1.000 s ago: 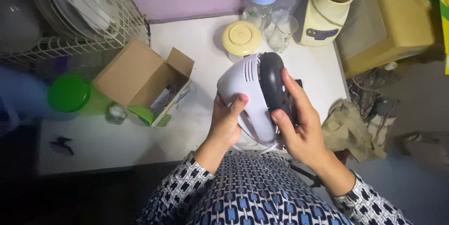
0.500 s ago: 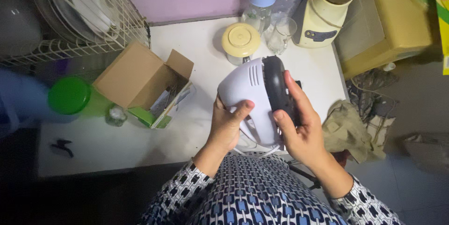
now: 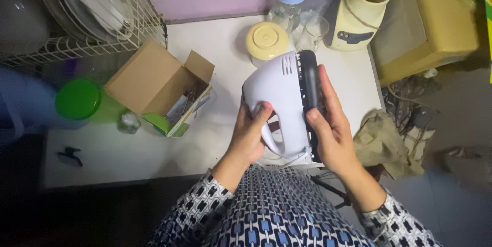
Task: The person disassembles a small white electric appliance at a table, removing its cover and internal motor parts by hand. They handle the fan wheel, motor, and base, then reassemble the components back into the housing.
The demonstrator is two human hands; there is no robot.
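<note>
Currently both hands hold the white plastic hand mixer with its black underside (image 3: 287, 103) above the white counter (image 3: 205, 47): left hand (image 3: 248, 134) wrapped around its handle, right hand (image 3: 330, 129) flat along the black face, so this looks like inspection; a next move would need a firmer right grip

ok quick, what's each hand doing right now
Left hand: closed around the handle of the white hand mixer.
Right hand: fingers flat against the mixer's dark side, steadying it.

The hand mixer (image 3: 279, 98) is smooth, glossy white plastic with a matt black face. The open box (image 3: 154, 80) is plain brown cardboard. The worktop (image 3: 205, 42) looks smooth and white, the dish rack (image 3: 102, 26) coated wire.
</note>
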